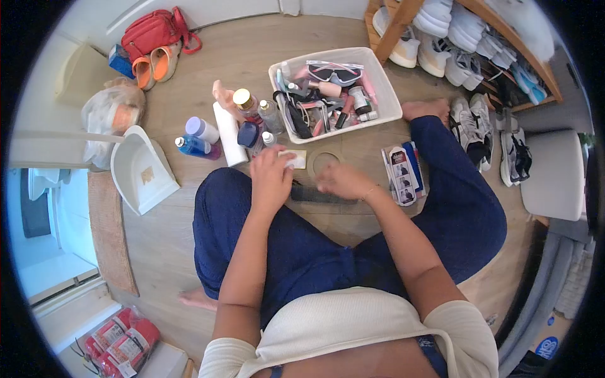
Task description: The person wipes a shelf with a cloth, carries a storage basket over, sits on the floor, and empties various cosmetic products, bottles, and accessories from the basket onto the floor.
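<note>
My left hand (271, 176) is low over the floor between my legs, fingers extended and slightly bent. Its fingertips are at the edge of a small pale yellow square (299, 160); whether they touch it I cannot tell. My right hand (346, 181) is just right of it, above the end of a dark flat strip-shaped object (315, 194). Its fingers are bent and blurred, so I cannot make out whether they hold anything. A beige ring, like a roll of tape (313, 162), lies just beyond the right hand.
Ahead is a white bin (397, 113) of cosmetics and sunglasses (340, 75). Bottles (195, 147) and a white roll (230, 135) stand left of it. Booklets and a packaged card (401, 176) lie by my right leg. A dustpan (150, 179) is left; a shoe rack (394, 34) is right.
</note>
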{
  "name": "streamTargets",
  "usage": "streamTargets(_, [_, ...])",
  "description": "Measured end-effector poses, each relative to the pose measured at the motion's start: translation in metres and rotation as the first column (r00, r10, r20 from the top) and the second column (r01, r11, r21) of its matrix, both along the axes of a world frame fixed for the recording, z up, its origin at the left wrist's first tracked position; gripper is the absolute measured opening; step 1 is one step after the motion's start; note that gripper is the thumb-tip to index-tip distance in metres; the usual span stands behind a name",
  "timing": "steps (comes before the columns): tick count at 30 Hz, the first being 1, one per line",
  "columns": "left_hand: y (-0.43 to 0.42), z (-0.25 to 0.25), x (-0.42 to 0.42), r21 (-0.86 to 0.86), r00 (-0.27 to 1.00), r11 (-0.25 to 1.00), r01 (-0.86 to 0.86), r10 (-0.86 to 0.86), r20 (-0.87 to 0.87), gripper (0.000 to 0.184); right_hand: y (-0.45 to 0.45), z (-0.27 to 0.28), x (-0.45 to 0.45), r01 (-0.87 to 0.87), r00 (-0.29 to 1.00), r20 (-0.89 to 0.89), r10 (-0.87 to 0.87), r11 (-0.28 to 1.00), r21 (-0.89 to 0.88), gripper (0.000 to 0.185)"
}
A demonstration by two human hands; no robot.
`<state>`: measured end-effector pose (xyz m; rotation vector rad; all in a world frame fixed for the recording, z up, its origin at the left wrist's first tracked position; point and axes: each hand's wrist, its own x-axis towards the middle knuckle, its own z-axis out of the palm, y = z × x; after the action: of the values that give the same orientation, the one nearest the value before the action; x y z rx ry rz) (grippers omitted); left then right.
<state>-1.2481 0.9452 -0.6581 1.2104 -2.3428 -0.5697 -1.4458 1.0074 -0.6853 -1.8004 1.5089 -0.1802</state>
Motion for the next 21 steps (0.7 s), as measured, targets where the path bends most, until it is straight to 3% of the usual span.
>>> streamTargets(1, [0.002,-0.003,0.000,-0.001,1.000,1.000,-0.005,0.005,0.002,0.024,-0.013,0.008,0.001,0.187,0.979,0.094,-0.179,0.978,-0.087,0.035])
streamTargets(2, [0.004,-0.009,0.000,0.007,0.992,0.999,0.052,-0.052,0.115,0.024,-0.028,0.016,0.000,0.374,0.918,0.199,-0.343,0.915,-0.152,0.036])
streamTargets(3, [0.005,-0.015,0.000,0.022,0.968,0.994,0.110,-0.112,0.225,0.025,-0.042,0.028,0.003,0.438,0.899,0.149,-0.412,0.858,-0.267,0.037])
streamTargets(4, [0.006,-0.019,-0.002,0.102,0.959,0.987,0.122,-0.144,0.244,0.023,-0.055,0.035,0.004,0.486,0.868,0.108,-0.484,0.785,-0.385,0.038])
streamTargets(5, [0.006,-0.024,-0.005,0.097,0.960,0.988,0.123,-0.144,0.242,0.023,-0.067,0.032,0.008,0.485,0.868,0.107,-0.485,0.783,-0.390,0.038])
streamTargets(7, [0.004,-0.028,-0.009,0.239,0.969,0.961,0.138,-0.181,0.166,0.019,-0.090,0.005,0.015,0.345,0.870,-0.059,-0.490,0.688,-0.639,0.037])
streamTargets(8, [0.002,-0.027,-0.010,0.230,0.968,0.963,0.138,-0.180,0.173,0.019,-0.101,-0.010,0.011,0.318,0.915,-0.029,-0.402,0.765,-0.560,0.038])
streamTargets(9, [0.002,-0.027,-0.009,0.259,0.970,0.956,0.141,-0.186,0.159,0.019,-0.107,-0.006,0.008,0.322,0.915,-0.020,-0.403,0.761,-0.563,0.038])
streamTargets(11, [-0.003,-0.027,-0.005,0.292,0.972,0.946,0.137,-0.185,0.144,0.018,-0.112,0.009,-0.002,0.687,0.716,0.228,-0.660,0.608,-0.397,0.037])
streamTargets(13, [-0.008,-0.028,-0.002,0.355,0.984,0.921,0.161,-0.177,0.014,0.020,-0.108,0.018,-0.034,0.815,0.530,0.537,-0.657,0.569,-0.108,0.034])
streamTargets(15, [-0.010,-0.028,0.000,0.349,0.986,0.922,0.168,-0.163,-0.043,0.020,-0.081,0.050,-0.060,0.733,0.412,0.788,-0.458,0.680,0.012,0.031])
streamTargets(17, [-0.012,-0.026,-0.002,0.337,0.984,0.926,0.170,-0.144,-0.102,0.021,-0.045,0.077,-0.082,0.583,0.600,0.679,-0.424,0.812,-0.008,0.031])
streamTargets(18, [-0.011,-0.025,-0.003,0.341,0.984,0.926,0.160,-0.124,-0.125,0.021,-0.030,0.071,-0.098,0.586,0.599,0.676,-0.429,0.811,-0.004,0.031])
streamTargets(19, [-0.010,-0.023,-0.005,0.345,0.984,0.927,0.149,-0.104,-0.146,0.021,-0.016,0.059,-0.115,0.379,0.699,0.581,-0.416,0.905,0.191,0.033])
streamTargets(20, [-0.010,-0.020,-0.006,0.349,0.983,0.924,0.153,-0.108,-0.145,0.021,-0.008,0.049,-0.122,0.162,0.788,0.498,-0.361,0.903,0.398,0.035])
streamTargets(21, [-0.009,-0.017,-0.008,0.380,0.983,0.914,0.143,-0.088,-0.159,0.020,-0.005,0.043,-0.118,0.165,0.785,0.499,-0.367,0.900,0.403,0.035])
